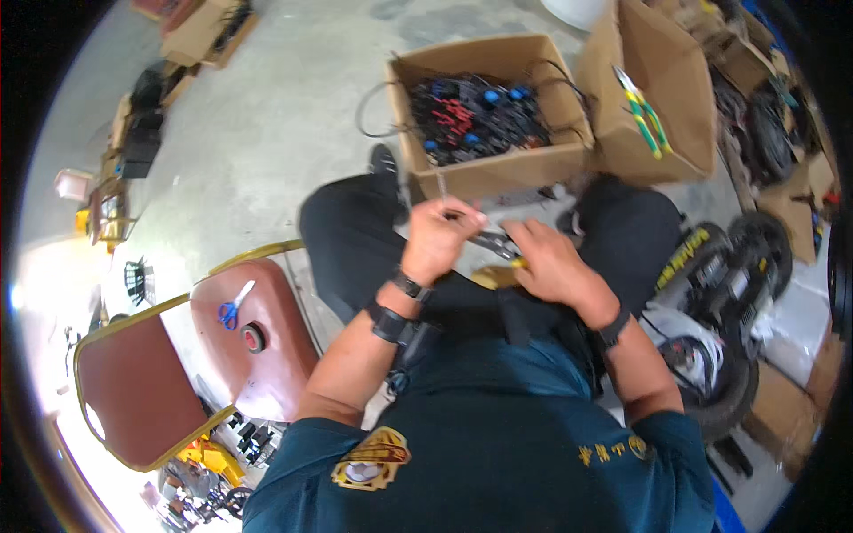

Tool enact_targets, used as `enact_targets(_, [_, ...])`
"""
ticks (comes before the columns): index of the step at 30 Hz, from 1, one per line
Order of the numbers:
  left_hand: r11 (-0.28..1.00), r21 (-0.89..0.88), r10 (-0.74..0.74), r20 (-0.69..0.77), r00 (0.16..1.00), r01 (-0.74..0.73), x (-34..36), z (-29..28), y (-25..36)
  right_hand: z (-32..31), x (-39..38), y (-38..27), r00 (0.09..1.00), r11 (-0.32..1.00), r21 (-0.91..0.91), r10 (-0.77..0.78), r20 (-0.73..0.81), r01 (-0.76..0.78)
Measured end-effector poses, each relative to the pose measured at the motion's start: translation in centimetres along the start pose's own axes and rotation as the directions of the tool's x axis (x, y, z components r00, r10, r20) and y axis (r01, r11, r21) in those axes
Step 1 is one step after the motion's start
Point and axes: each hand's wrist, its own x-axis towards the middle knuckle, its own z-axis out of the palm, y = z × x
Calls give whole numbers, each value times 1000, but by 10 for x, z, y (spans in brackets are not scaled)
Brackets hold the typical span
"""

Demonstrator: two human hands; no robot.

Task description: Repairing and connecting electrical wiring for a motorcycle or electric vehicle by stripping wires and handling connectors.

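Note:
My left hand [434, 238] is closed, its thumb and fingers pinched round a small dark piece that is mostly hidden. A thin strand [442, 184] sticks up above its knuckles. Beside it, my right hand [553, 262] grips pliers [491, 242] with yellow on the handles. Their dark metal jaws point at my left fingertips; whether they touch the held piece I cannot tell. Both hands are over my lap, in front of an open cardboard box [498, 173] full of tangled black cables [480, 120] with red and blue parts.
A second cardboard box [613, 115] at the right carries green-and-yellow-handled pliers [646, 115]. At my left, a reddish-brown chair [271, 311] holds blue-handled scissors [233, 306] and a tape roll [253, 337]. A small black wheeled vehicle [720, 293] and plastic bags stand at my right.

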Motion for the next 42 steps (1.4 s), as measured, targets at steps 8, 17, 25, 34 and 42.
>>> enact_targets(8, [1000, 11, 7, -4, 1000, -7, 11, 17, -15, -1, -25, 32, 919, 841, 371, 357, 166, -393])
enact_targets(17, [927, -334, -105, 204, 973, 171, 13, 0, -1, -41, 5, 0, 914, 425, 905, 372, -164, -11])
enact_targets(25, [972, -172, -108, 271, 957, 159, 6, 26, 6, -50, 39, -26, 945, 409, 911, 271, -183, 59])
enact_targets(34, [978, -199, 114, 226, 967, -68, 8, 29, 25, -81, 51, -12, 939, 490, 868, 252, -233, 83])
enact_targets(42, [954, -296, 117, 234, 965, -44, 10, 25, 21, -78, 43, -5, 925, 282, 955, 332, -183, 88])
